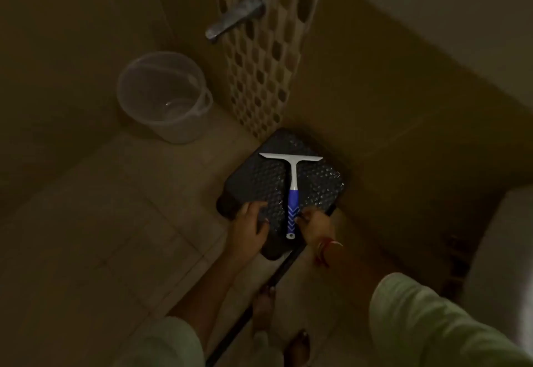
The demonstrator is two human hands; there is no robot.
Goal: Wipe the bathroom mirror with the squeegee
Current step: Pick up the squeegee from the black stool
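- Room: dim bathroom, tiled floor (115,236), beige wall (375,92) with a metal tap (233,16); a clear bucket (164,98) stands on the floor.
- Surface: a dark textured stool (259,182) sits in the corner.
- Squeegee (292,187): lies flat on the stool top, long axis running away from the person, white blade at the far end and crosswise, blue handle nearest.
- Left hand (250,223): grip bent over the stool's near-left edge, holding it.
- Right hand (315,223): on the near-right edge, fingertips just beside the handle; grip state cannot be told.
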